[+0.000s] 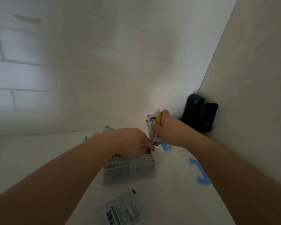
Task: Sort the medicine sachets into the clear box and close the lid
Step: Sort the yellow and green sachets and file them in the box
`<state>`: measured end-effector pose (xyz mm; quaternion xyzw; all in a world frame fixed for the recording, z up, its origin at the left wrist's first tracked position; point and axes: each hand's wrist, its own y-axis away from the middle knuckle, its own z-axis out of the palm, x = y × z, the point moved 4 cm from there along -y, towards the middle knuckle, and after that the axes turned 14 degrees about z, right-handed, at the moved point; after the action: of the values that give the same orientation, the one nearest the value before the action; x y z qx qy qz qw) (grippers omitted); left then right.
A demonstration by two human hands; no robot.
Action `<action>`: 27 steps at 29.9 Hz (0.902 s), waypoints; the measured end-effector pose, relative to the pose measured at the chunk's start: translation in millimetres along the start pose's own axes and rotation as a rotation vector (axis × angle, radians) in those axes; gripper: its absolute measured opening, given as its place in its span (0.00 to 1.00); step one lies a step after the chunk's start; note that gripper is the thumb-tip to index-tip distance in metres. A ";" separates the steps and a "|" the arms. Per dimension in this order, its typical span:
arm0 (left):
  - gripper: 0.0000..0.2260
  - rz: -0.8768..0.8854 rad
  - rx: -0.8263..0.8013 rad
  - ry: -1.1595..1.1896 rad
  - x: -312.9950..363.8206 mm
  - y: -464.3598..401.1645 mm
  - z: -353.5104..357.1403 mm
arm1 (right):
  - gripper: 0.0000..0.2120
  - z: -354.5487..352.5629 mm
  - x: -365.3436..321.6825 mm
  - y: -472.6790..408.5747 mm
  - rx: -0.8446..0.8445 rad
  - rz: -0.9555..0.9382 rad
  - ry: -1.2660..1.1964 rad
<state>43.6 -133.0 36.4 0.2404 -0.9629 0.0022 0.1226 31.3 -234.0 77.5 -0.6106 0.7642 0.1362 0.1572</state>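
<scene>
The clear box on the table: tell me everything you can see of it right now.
The clear plastic box is a rectangular, ribbed, see-through container standing upright on the white table, its top open; no lid can be made out. Sachets stand packed inside, blurred through the wall. The left hand reaches into its far side, fingers at the rim. The right hand holds white-and-yellow sachets just beyond it, apart from the box.

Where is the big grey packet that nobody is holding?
The grey sachet lies flat on the white table, bottom of the head view, just in front of the clear box.
</scene>
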 end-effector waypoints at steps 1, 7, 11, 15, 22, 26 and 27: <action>0.16 -0.014 -0.014 0.014 -2.8 0.6 2.0 | 0.10 4.1 -1.5 -3.7 -0.037 0.016 0.061; 0.19 0.007 0.112 0.075 -13.8 3.0 10.1 | 0.09 27.7 -7.9 -15.9 -0.316 0.109 0.499; 0.21 0.023 0.168 0.035 -15.8 2.3 9.6 | 0.08 36.4 -12.7 -17.5 -0.435 0.143 0.626; 0.22 -0.004 0.183 0.014 -15.9 1.8 8.5 | 0.12 41.0 -18.8 -14.0 -0.445 0.097 0.754; 0.24 -0.049 0.184 0.058 -20.0 5.7 10.2 | 0.23 24.8 -9.5 -17.0 -0.433 0.129 0.546; 0.24 -0.160 0.190 -0.067 -17.5 6.5 7.1 | 0.26 21.2 -8.6 -13.7 -0.282 0.060 0.474; 0.24 -0.186 0.211 -0.094 -17.0 7.9 5.3 | 0.25 23.7 -8.9 -11.6 -0.262 0.037 0.483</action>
<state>53.3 -118.5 27.7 0.3398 -0.9356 0.0807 0.0513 46.2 -219.1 59.3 -0.6266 0.7663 0.0871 -0.1123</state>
